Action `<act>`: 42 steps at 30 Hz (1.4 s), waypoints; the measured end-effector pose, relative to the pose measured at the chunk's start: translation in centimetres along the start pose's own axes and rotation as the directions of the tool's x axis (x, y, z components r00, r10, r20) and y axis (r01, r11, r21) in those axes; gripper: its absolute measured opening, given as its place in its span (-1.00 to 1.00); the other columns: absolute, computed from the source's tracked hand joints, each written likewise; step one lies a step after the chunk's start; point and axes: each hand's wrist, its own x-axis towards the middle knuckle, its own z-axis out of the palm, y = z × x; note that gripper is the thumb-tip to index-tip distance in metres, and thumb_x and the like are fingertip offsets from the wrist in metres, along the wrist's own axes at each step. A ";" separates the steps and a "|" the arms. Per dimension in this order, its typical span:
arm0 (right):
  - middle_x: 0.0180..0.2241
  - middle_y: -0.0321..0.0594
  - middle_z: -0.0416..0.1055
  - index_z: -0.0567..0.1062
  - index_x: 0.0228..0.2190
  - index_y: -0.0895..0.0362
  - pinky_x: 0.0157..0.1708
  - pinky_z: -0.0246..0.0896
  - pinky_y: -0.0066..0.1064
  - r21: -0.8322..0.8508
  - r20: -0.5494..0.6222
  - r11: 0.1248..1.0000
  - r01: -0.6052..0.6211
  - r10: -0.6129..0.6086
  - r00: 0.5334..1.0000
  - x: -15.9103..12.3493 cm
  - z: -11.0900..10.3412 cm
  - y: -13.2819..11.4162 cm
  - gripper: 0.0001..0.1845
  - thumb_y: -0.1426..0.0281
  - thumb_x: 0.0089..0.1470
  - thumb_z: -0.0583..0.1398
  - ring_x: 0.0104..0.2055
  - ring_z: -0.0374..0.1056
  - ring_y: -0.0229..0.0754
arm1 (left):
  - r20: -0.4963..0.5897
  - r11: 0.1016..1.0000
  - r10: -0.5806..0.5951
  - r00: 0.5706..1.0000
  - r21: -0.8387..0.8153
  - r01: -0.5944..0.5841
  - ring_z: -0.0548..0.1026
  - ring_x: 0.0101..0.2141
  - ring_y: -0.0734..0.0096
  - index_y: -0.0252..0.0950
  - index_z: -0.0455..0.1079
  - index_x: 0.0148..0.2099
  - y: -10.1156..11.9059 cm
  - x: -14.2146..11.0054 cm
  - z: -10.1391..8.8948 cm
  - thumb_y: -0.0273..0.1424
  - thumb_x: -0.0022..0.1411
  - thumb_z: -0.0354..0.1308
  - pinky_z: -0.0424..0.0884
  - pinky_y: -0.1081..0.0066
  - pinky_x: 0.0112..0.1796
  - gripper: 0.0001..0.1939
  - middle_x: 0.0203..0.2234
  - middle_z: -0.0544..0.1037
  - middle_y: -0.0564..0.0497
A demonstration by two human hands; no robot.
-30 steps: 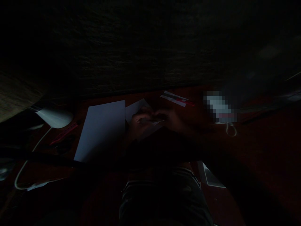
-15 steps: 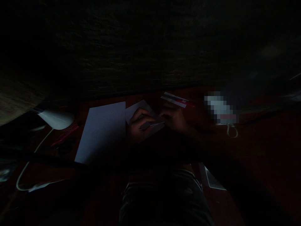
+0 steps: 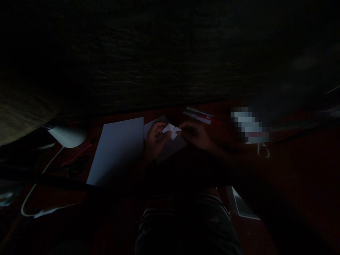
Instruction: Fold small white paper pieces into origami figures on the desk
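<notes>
Dimly lit table (image 3: 224, 132): it was dark reddish, and much of its near part was lost in shadow.
Folded paper (image 3: 172, 131): it was up between the two hands, over the small sheet; its pale facets met along creases. I couldn't tell whether its underside touched anything.
Left hand (image 3: 154, 139): it had its thumb laid on the near face of the folded paper and its fingers curled behind, so the grip was pinching it.
Right hand (image 3: 196, 134): it came in from the other side, thumb and fingers meeting at the right corner of the folded paper, that grip pinching too, though the shadow blurred the fingers.
Small sheet (image 3: 174, 148): it lay askew under the hands, partly covered by the left one.
Big sheet (image 3: 117, 147): it was flat, just left of the small one, its near end fading into the dark.
Strip (image 3: 189, 112): it lay beyond the right hand, near the far edge, with a red tool (image 3: 208, 118) across it, one end poking past.
Lamp (image 3: 69, 137): it stood out white at the left, a pale cable (image 3: 45, 168) curving down from it.
Red bar (image 3: 77, 153): it lay slanted between the lamp and the big sheet.
White loop (image 3: 262, 151): it lay well right of the hands, below a pixelated patch.
</notes>
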 end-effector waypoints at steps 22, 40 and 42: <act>-0.16 -0.20 0.58 0.58 -0.19 0.09 -0.05 0.44 -0.26 0.122 0.080 0.992 -0.002 -0.008 0.997 -0.2 0.3 -0.3 -0.69 0.47 -0.05 0.38 -0.09 0.52 -0.12 | -0.008 0.993 0.111 0.994 0.042 -0.111 0.55 -0.15 0.33 -0.24 0.53 -0.36 -0.6 0.9 -0.9 -0.37 0.10 0.44 0.47 0.37 -0.13 -0.86 -0.25 0.56 0.00; -0.05 -0.12 0.53 0.63 -0.29 0.04 -0.05 0.50 -0.18 -0.064 0.087 0.988 0.143 -0.137 0.987 -0.3 0.0 -0.6 -0.84 0.49 0.05 0.33 0.01 0.50 -0.05 | -0.103 0.988 -0.086 0.991 -0.137 0.071 0.61 -0.16 0.32 -0.17 0.45 -0.09 -0.9 0.7 -0.4 -0.30 -0.01 0.52 0.52 0.38 -0.21 -0.55 -0.14 0.63 0.00; -0.02 -0.11 0.52 0.63 -0.27 0.04 -0.04 0.51 -0.18 -0.055 0.093 0.989 0.137 -0.131 0.987 -0.4 0.1 -0.6 -0.84 0.46 0.04 0.36 0.05 0.49 -0.05 | -0.107 0.989 -0.076 0.991 -0.131 0.062 0.61 -0.16 0.34 -0.18 0.43 -0.07 -1.2 0.8 -0.5 -0.30 -0.02 0.54 0.52 0.39 -0.20 -0.51 -0.13 0.63 0.01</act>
